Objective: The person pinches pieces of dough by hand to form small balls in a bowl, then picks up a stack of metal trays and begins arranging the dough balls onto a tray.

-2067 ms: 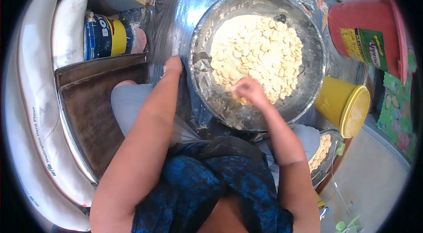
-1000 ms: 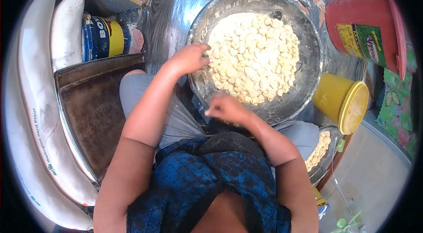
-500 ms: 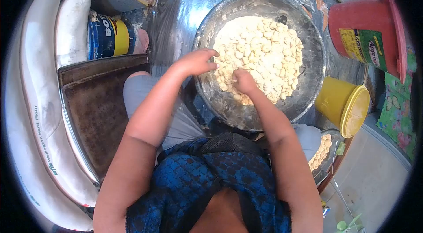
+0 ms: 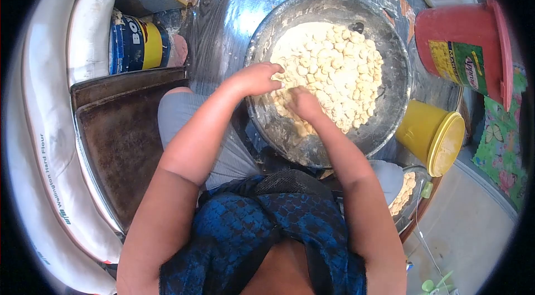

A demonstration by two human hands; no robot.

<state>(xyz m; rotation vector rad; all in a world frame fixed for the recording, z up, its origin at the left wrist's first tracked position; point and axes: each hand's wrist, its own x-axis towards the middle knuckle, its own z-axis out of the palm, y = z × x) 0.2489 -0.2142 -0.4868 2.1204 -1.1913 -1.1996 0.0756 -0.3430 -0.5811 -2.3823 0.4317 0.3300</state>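
A wide dark basin (image 4: 384, 33) sits before me, holding many small pale dough pieces (image 4: 348, 69) and loose flour (image 4: 292, 35). Over the basin's left part is my left hand (image 4: 261, 78), its thumb and fingers apart at the edge of the dough pieces; I see nothing gripped in it. My right hand (image 4: 305, 104) is down among the pieces at the near left of the heap. Its fingers are curled inward, and what they hold, if anything, is hidden. Some pieces just below it look smeared by motion.
Left of me stand dark baking trays (image 4: 131, 139), white flour sacks (image 4: 50, 144) and a blue-yellow tub (image 4: 136, 43). On the right are a red bucket (image 4: 462, 44), a yellow bucket (image 4: 426, 133) and another dish with dough pieces (image 4: 404, 194).
My left hand has shifted slightly right over the basin. My right hand has moved a little within the dough pieces, and those beneath it have been disturbed.
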